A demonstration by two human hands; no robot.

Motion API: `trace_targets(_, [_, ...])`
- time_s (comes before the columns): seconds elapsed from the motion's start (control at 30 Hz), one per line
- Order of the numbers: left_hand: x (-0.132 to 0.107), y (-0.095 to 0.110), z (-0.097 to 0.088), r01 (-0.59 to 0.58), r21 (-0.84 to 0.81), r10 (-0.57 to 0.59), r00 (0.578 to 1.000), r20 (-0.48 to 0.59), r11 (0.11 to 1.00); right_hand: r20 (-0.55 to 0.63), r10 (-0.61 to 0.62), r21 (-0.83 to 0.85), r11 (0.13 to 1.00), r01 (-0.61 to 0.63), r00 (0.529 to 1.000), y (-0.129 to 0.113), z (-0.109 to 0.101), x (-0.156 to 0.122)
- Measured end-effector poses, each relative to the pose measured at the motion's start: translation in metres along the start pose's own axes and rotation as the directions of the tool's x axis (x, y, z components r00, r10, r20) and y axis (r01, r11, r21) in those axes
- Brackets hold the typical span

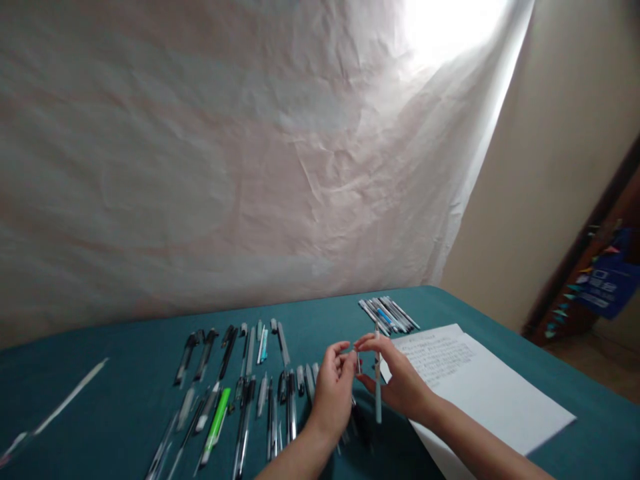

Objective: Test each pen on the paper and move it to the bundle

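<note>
Near the front right of the table my two hands are raised close together. My right hand (397, 379) is closed around a pale, slim pen (378, 393) that stands nearly upright, its lower end pointing down. Between the fingertips of both hands is a small clear piece (359, 362), perhaps a pen cap; blur hides its exact kind. With its fingers curled in against this piece, my left hand (336, 387) is closed, and what it grips is mostly hidden. Several disassembled pens, caps and barrels lie just left of and below my left hand, including a bright green pen (217, 427).
A bundle of pens (389, 315) lies at the back right. White sheets (500, 393) with handwriting on the top one rest beneath my right forearm. At far left is a long clear strip (70, 397) on the dark green tablecloth (100, 440). A pale curtain (225, 167) hangs behind.
</note>
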State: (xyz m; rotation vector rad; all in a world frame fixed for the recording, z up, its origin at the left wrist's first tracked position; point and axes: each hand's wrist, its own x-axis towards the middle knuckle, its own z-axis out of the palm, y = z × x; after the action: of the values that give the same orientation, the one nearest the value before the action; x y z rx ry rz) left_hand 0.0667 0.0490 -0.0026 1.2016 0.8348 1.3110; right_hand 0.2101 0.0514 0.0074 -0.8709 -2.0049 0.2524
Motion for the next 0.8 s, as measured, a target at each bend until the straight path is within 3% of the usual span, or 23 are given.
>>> trace_targets(0.1, [-0.001, 0.002, 0.002, 0.023, -0.064, -0.02, 0.998, 0.058, 0.998, -0.01, -0.004, -0.003, 1.0, 0.004, 1.0, -0.002, 0.002, 0.0])
trace_targets(0.23, [0.004, 0.005, -0.001, 0.063, -0.102, -0.063, 0.998, -0.003, 0.993, -0.009, -0.043, -0.047, 0.998, 0.042, 0.999, -0.008, 0.0, -0.002])
trace_targets(0.4, [0.01, 0.006, -0.007, 0.075, -0.256, -0.103, 0.99, -0.097, 0.964, 0.084, -0.238, -0.21, 0.945, 0.251, 0.968, -0.014, 0.001, -0.01])
trace_targets(0.53, [0.009, 0.005, -0.008, 0.078, -0.312, -0.123, 0.984, -0.128, 0.947, 0.066, -0.375, -0.258, 0.889, 0.379, 0.925, -0.011, 0.006, -0.015])
trace_targets(0.8, [0.007, 0.008, -0.003, 0.114, -0.358, -0.174, 0.975, -0.14, 0.927, -0.012, -0.373, -0.268, 0.895, 0.356, 0.928, -0.005, 0.009, -0.015])
